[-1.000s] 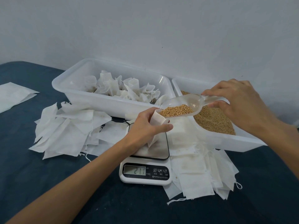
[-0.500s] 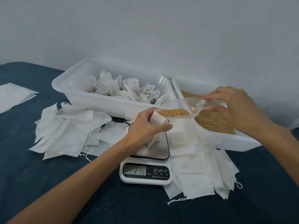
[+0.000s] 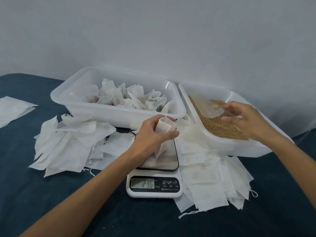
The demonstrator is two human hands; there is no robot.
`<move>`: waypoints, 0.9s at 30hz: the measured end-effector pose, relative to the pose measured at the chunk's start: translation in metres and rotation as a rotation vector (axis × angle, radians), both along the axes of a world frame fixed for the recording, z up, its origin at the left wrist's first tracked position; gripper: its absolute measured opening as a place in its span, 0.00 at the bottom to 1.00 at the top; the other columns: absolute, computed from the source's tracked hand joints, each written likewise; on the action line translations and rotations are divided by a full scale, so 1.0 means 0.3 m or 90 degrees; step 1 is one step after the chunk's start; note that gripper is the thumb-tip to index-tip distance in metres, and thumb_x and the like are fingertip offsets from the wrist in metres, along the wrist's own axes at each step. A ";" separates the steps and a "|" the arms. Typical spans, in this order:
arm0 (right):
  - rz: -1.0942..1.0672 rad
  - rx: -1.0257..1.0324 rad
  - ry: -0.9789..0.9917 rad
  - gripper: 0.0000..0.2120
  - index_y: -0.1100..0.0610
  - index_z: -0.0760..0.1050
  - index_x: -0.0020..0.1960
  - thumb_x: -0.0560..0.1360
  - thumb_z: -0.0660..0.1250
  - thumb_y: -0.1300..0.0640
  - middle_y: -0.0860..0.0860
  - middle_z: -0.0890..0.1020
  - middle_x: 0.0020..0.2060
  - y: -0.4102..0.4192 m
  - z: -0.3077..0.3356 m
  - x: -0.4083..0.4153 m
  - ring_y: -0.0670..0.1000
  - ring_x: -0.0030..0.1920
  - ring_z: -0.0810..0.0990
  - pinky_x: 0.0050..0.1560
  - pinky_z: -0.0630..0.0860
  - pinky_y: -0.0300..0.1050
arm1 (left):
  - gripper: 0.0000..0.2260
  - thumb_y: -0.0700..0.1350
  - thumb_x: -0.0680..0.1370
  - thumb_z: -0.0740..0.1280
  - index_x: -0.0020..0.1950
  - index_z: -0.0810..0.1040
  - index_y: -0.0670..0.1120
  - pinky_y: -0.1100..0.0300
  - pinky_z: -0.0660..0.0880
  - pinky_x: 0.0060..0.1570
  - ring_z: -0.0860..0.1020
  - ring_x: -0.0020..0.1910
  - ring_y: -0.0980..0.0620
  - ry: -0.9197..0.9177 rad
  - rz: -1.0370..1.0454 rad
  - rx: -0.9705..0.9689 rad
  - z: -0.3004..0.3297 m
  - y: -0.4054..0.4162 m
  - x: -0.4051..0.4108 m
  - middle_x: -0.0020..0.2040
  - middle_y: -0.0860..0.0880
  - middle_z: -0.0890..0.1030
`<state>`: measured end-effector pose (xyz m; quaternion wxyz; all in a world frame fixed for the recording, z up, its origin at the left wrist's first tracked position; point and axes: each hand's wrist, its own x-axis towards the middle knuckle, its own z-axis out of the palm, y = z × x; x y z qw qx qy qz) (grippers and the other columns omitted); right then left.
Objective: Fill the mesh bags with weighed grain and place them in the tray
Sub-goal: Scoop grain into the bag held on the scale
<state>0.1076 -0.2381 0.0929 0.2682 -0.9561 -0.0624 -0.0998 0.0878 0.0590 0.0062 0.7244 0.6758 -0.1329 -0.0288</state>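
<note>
My left hand (image 3: pixel 152 136) grips a white mesh bag (image 3: pixel 165 130) that stands upright with its mouth open on the scale (image 3: pixel 153 185). The display reads 23.6. My right hand (image 3: pixel 248 121) is over the grain tray (image 3: pixel 239 147) and holds the handle of the clear plastic scoop (image 3: pixel 209 108), which lies low on the brown grain (image 3: pixel 220 129). The white tray (image 3: pixel 119 116) to the left holds several filled bags (image 3: pixel 130 96). The inside of the held bag is hidden.
Loose empty bags lie in a pile left of the scale (image 3: pixel 71 141) and another to its right (image 3: pixel 210 182). A flat white sheet (image 3: pixel 13 108) sits at the far left on the dark blue cloth. Both trays stand against the wall.
The scoop has left the bag's mouth and gone right and down into the grain tray with my right hand. The scale rose from about 21 to 23.6. My left hand stayed.
</note>
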 end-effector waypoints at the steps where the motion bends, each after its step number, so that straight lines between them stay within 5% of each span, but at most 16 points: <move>1: -0.034 0.007 0.009 0.15 0.56 0.78 0.62 0.76 0.73 0.60 0.50 0.84 0.57 -0.024 -0.009 0.013 0.51 0.58 0.81 0.65 0.74 0.53 | 0.15 0.49 0.70 0.79 0.56 0.83 0.53 0.44 0.79 0.62 0.83 0.57 0.41 0.002 0.002 0.002 0.000 0.000 0.000 0.53 0.45 0.87; 7: -0.238 -0.157 0.156 0.12 0.61 0.79 0.57 0.77 0.72 0.56 0.57 0.82 0.56 -0.136 -0.089 0.116 0.58 0.53 0.80 0.55 0.76 0.53 | 0.12 0.43 0.75 0.79 0.57 0.83 0.51 0.44 0.78 0.62 0.83 0.57 0.41 0.005 0.007 0.017 0.003 0.001 -0.004 0.53 0.45 0.87; 11: -0.255 -0.344 0.292 0.14 0.59 0.81 0.57 0.77 0.72 0.51 0.55 0.83 0.54 -0.122 -0.129 0.155 0.55 0.51 0.79 0.48 0.75 0.45 | 0.11 0.43 0.76 0.78 0.56 0.83 0.50 0.47 0.79 0.60 0.84 0.56 0.42 -0.002 0.010 0.029 0.007 0.002 -0.006 0.53 0.45 0.87; 15: -0.255 -0.413 0.237 0.09 0.61 0.79 0.53 0.77 0.69 0.56 0.55 0.81 0.47 -0.073 -0.121 0.140 0.53 0.43 0.76 0.39 0.72 0.44 | 0.06 0.44 0.79 0.75 0.55 0.85 0.47 0.55 0.78 0.49 0.84 0.48 0.46 -0.007 0.012 0.029 0.001 0.003 -0.003 0.49 0.45 0.87; 18: -0.231 -0.288 -0.069 0.08 0.59 0.77 0.57 0.80 0.67 0.57 0.53 0.80 0.50 0.008 -0.119 0.067 0.55 0.50 0.78 0.50 0.76 0.52 | 0.07 0.45 0.84 0.68 0.55 0.85 0.45 0.59 0.77 0.53 0.85 0.51 0.51 -0.024 0.018 0.030 -0.004 -0.004 -0.006 0.49 0.48 0.88; 21: -0.072 -0.074 -0.342 0.05 0.54 0.79 0.54 0.81 0.65 0.54 0.45 0.80 0.45 0.162 -0.124 -0.055 0.46 0.45 0.77 0.49 0.75 0.46 | 0.10 0.45 0.86 0.64 0.56 0.85 0.44 0.56 0.79 0.53 0.86 0.51 0.53 -0.044 0.024 0.047 0.005 -0.009 -0.009 0.48 0.49 0.89; 27: 0.015 0.136 -0.351 0.04 0.55 0.81 0.51 0.81 0.67 0.57 0.46 0.80 0.35 0.291 -0.225 -0.142 0.48 0.37 0.80 0.40 0.77 0.53 | 0.12 0.49 0.85 0.64 0.57 0.84 0.44 0.61 0.79 0.35 0.86 0.51 0.50 -0.079 0.085 -0.045 0.087 0.025 0.046 0.49 0.44 0.88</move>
